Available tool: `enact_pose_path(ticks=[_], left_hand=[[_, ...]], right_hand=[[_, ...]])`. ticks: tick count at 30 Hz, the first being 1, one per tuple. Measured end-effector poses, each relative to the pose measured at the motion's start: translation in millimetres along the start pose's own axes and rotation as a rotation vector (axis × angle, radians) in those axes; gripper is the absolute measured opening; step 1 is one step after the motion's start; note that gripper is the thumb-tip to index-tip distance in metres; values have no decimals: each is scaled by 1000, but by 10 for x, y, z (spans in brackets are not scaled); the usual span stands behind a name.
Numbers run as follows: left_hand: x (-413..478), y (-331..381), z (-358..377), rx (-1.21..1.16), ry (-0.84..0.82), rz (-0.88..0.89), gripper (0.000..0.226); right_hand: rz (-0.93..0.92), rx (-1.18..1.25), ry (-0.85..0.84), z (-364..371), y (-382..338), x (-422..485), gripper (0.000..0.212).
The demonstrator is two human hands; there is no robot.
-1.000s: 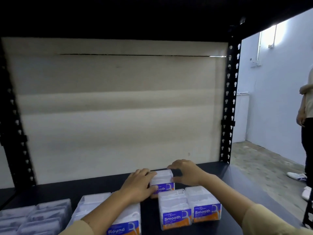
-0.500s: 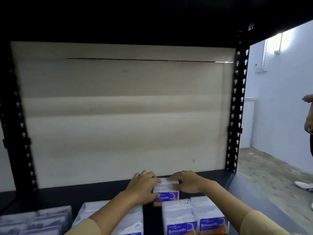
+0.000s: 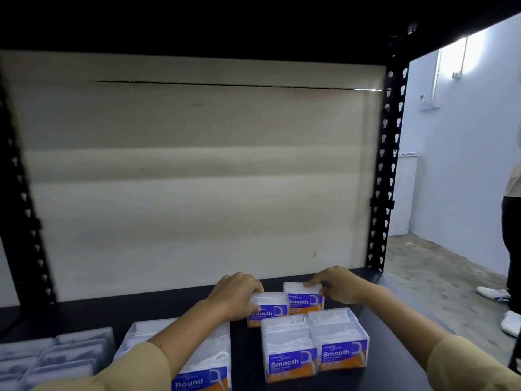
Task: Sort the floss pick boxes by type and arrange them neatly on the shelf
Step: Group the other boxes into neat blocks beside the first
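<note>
Shelf (image 3: pixel 169 306), rear row: left grip (image 3: pixel 234 297) grasps 9-o'clock Smooth box (image 3: pixel 267 311); right grip (image 3: pixel 338 286) grasps 3-o'clock Smooth box (image 3: pixel 304 302).

Apparently left hand (image 3: pixel 235 296) and right hand (image 3: pixel 339 286) hold Smooth boxes (image 3: pixel 269 309).

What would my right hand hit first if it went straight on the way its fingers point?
Probably the left hand. The right hand grips the back-right Smooth box, fingers pointing left along its top; the left hand's fingers on the back-left Smooth box lie next in that line, though depth is unclear.
</note>
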State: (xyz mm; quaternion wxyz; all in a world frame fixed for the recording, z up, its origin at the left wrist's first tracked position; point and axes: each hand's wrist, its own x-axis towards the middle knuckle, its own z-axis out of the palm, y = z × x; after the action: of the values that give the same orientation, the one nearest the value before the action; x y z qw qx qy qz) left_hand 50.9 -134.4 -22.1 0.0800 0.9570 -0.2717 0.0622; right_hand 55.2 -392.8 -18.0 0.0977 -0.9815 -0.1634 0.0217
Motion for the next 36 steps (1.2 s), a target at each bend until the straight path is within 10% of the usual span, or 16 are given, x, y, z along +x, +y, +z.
enact_pose_path(ticks=[36], left_hand=[[187,54,125,-558,-255,-60,35]], right_hand=[[45,335,-221,-48,60,-4,28]])
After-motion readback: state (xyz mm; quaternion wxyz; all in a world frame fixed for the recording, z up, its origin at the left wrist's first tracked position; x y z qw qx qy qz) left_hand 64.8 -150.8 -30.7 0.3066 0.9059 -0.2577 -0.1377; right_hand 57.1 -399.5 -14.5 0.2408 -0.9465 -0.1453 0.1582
